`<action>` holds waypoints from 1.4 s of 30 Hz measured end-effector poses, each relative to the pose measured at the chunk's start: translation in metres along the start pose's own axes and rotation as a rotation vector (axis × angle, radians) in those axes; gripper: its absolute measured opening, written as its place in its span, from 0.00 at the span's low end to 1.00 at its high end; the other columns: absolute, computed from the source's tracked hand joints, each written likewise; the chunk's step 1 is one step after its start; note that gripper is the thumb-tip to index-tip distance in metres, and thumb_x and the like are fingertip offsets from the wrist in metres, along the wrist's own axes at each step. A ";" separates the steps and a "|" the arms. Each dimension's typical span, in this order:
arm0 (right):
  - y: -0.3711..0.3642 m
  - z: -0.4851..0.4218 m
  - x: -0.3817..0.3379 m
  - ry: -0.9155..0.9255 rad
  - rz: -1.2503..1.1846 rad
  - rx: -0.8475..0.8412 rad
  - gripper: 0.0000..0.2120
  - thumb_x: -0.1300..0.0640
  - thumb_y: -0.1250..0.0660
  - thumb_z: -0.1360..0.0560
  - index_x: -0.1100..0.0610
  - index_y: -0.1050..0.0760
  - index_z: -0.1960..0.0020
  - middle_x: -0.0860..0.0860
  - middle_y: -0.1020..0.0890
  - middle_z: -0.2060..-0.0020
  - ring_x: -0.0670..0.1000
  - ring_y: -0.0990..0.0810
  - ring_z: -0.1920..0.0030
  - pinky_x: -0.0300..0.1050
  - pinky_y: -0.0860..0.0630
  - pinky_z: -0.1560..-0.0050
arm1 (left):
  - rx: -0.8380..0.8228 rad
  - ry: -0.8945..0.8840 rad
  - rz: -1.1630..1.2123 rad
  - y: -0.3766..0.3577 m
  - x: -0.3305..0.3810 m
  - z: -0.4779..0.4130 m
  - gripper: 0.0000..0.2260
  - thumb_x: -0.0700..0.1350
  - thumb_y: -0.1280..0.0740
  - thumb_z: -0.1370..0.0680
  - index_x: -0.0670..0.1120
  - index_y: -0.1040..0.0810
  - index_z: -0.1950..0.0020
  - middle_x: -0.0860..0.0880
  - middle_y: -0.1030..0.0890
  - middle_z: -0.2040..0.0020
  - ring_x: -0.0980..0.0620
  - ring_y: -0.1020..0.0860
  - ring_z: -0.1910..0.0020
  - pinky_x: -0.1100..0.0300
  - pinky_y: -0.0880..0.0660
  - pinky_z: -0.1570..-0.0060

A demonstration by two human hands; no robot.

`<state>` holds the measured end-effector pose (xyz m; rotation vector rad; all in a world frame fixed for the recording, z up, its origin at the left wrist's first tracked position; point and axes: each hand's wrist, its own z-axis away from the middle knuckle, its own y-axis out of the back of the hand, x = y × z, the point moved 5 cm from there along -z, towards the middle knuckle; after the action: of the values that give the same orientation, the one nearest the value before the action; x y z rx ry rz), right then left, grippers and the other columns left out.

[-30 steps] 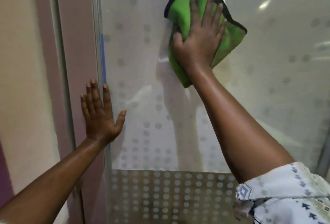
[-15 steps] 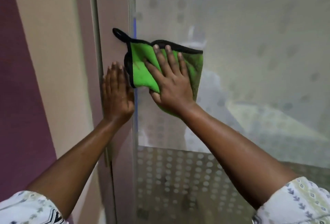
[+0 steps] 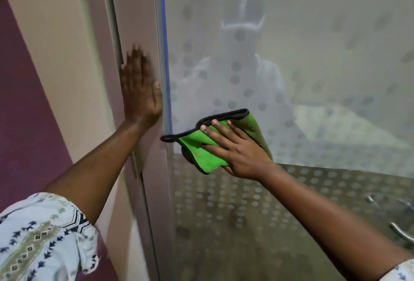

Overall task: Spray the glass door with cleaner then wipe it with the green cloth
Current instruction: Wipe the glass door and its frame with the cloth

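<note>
The right hand (image 3: 237, 153) lies flat, fingers spread, pressing the soft, limp cloth (image 3: 201, 150) to the slick door (image 3: 291, 79); the left hand (image 3: 140, 92) braces spread on the frame (image 3: 134, 11).

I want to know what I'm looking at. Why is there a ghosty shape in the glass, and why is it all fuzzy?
Head view: the pale shape is a dim reflection in the glass door, blurry, above the green cloth. The left hand looks slightly smeared, and the door frame leans from the wide lens.
</note>
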<state>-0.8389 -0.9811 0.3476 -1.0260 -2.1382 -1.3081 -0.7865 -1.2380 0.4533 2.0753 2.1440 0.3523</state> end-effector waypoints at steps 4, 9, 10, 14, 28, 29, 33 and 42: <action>0.019 0.079 0.063 -0.316 0.060 0.134 0.32 0.45 0.37 0.25 0.50 0.33 0.21 0.58 0.39 0.19 0.63 0.44 0.19 0.63 0.47 0.20 | 0.008 0.049 -0.028 -0.004 0.005 0.011 0.28 0.46 0.48 0.16 0.38 0.49 0.18 0.35 0.48 0.17 0.38 0.50 0.17 0.44 0.55 0.19; 0.026 0.201 0.108 -0.931 -0.018 0.269 0.39 0.47 0.38 0.28 0.51 0.42 0.18 0.63 0.45 0.19 0.66 0.51 0.18 0.66 0.52 0.20 | -0.037 0.067 -0.091 -0.016 0.005 0.043 0.28 0.48 0.49 0.15 0.37 0.50 0.18 0.35 0.48 0.18 0.38 0.50 0.17 0.41 0.52 0.19; 0.020 0.223 0.107 -1.069 -0.063 0.312 0.39 0.47 0.38 0.27 0.52 0.43 0.18 0.64 0.46 0.19 0.66 0.50 0.19 0.65 0.52 0.20 | -0.039 0.062 -0.099 -0.017 0.005 0.048 0.28 0.48 0.50 0.15 0.37 0.49 0.18 0.34 0.47 0.18 0.39 0.50 0.17 0.40 0.52 0.19; -0.031 0.268 0.069 -1.604 -0.250 0.565 0.40 0.48 0.38 0.22 0.58 0.52 0.18 0.70 0.47 0.21 0.67 0.50 0.19 0.54 0.54 0.19 | -0.013 0.058 -0.133 -0.019 0.004 0.054 0.27 0.49 0.50 0.15 0.37 0.49 0.18 0.33 0.45 0.18 0.41 0.50 0.18 0.40 0.50 0.20; -0.056 0.021 -0.095 -1.620 -0.470 0.252 0.49 0.33 0.40 0.28 0.59 0.52 0.17 0.71 0.51 0.21 0.71 0.53 0.20 0.71 0.51 0.22 | -0.002 0.056 -0.104 -0.016 0.005 0.052 0.27 0.47 0.47 0.15 0.37 0.47 0.19 0.33 0.44 0.19 0.36 0.47 0.18 0.38 0.48 0.20; -0.056 0.004 -0.103 -1.545 -0.462 0.196 0.51 0.35 0.39 0.31 0.58 0.54 0.17 0.71 0.53 0.21 0.72 0.55 0.20 0.72 0.52 0.22 | -0.003 0.056 -0.098 -0.016 0.005 0.052 0.27 0.47 0.47 0.15 0.37 0.47 0.19 0.33 0.44 0.19 0.36 0.47 0.18 0.39 0.49 0.20; -0.062 -0.039 -0.130 -1.178 -0.422 0.073 0.57 0.42 0.34 0.38 0.51 0.58 0.17 0.63 0.61 0.19 0.69 0.63 0.20 0.72 0.62 0.23 | -0.016 0.053 -0.084 -0.016 0.005 0.052 0.27 0.48 0.46 0.15 0.37 0.46 0.19 0.34 0.44 0.19 0.36 0.46 0.18 0.40 0.49 0.20; -0.073 -0.001 -0.156 -0.317 -0.387 -0.113 0.36 0.49 0.32 0.30 0.50 0.34 0.22 0.52 0.49 0.17 0.58 0.56 0.17 0.62 0.59 0.19 | -0.079 0.075 -0.100 -0.013 0.006 0.052 0.27 0.49 0.47 0.15 0.38 0.47 0.18 0.36 0.45 0.18 0.38 0.47 0.18 0.41 0.49 0.20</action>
<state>-0.7966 -1.0603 0.2001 -0.9446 -2.6289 -1.5393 -0.7856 -1.2284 0.3998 1.9334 2.2273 0.5011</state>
